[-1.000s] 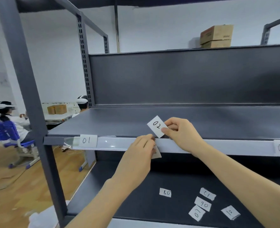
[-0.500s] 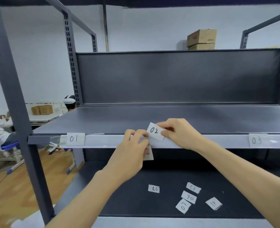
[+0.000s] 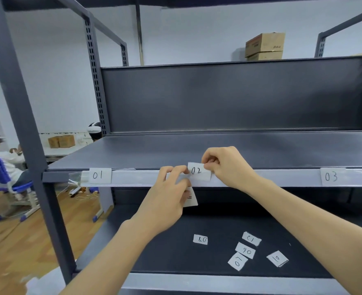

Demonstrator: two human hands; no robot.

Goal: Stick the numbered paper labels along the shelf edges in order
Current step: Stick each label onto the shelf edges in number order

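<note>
**Label 02 brought level on the shelf edge**

Label 02 (image 3: 198,171), held tilted above the shelf half a second ago, has been lowered and squared against the pale edge strip (image 3: 271,177). It is now placed between label 01 (image 3: 99,176) to the left and label 03 (image 3: 332,176) far to the right. The order on this edge is judged correct, with pressing down apparently the only step left for this label.

The label's upper right corner is pinched by the right hand (image 3: 229,167). Its left edge is met by the curled fingertips of the left hand (image 3: 167,201), under which a paper slip (image 3: 191,198) is also held.

The slip's marking is mostly covered and cannot be read. Whether label 02 is already stuck cannot be told. The loose labels (image 3: 245,251) on the lower shelf (image 3: 154,252) are seen upside down and only partly legible.
</note>
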